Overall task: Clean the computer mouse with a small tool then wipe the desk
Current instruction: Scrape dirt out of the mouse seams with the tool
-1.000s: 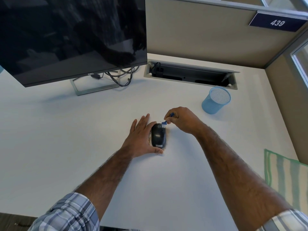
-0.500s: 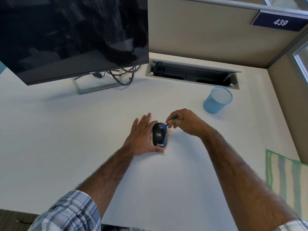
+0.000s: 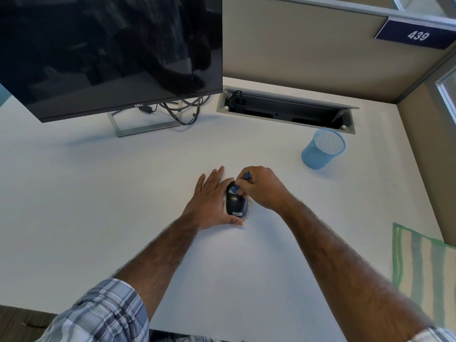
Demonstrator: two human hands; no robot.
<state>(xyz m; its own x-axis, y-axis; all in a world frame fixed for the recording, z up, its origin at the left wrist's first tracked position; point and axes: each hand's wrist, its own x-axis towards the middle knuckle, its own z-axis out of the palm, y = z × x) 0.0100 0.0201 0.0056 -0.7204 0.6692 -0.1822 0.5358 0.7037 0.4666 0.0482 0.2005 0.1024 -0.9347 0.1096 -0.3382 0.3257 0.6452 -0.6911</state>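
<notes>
One shift: right hand (image 3: 262, 189), pinching tool (image 3: 236, 188), nearer over mouse (image 3: 237, 205); left hand (image 3: 209, 201) stays flat.

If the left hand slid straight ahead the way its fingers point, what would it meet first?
The left hand would cross bare desk, then probably reach the cable slot, near its left end.

mouse (image 3: 236, 203): black | tool (image 3: 237, 187): blue | desk (image 3: 123, 193): white | cup (image 3: 322, 149): blue mesh | cloth (image 3: 424, 267): green-white striped
</notes>
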